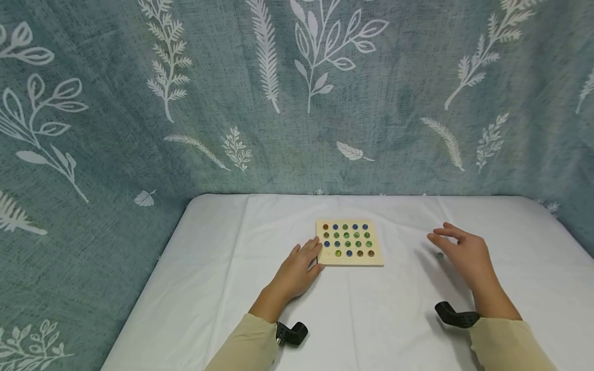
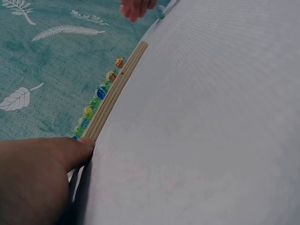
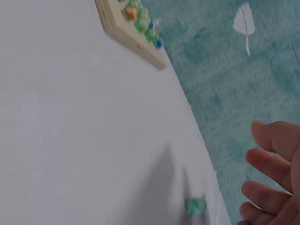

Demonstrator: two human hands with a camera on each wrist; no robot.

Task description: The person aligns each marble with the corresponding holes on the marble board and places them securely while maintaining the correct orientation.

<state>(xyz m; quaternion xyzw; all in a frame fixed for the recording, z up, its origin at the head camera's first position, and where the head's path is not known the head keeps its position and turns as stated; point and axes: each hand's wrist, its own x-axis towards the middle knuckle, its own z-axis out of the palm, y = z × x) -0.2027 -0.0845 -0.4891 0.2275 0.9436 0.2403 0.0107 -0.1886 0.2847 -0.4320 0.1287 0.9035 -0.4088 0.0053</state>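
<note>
square wooden board (image 1: 350,257) flat on white cloth, marbles (image 1: 346,235) in its holes (one greenish marble (image 1: 439,254) loose)

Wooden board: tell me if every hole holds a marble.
Not full. The wooden board has one bare hole in the front row's left corner, beside the left hand; one loose marble lies near the right hand.

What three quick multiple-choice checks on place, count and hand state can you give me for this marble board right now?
1. Where is the loose marble?
A. on the cloth beside the right hand
B. on the wooden board
C. in the left hand

2. How many holes on the board are empty?
A. none
B. one
C. five

3. What is the right hand doing?
A. pinching a marble
B. pressing on the board
C. open above the cloth, holding nothing

Key: 1 A, the marble lies on the white cloth by the fingers; 2 B, only the near-left hole is bare; 3 C, its fingers are spread and empty.
</note>
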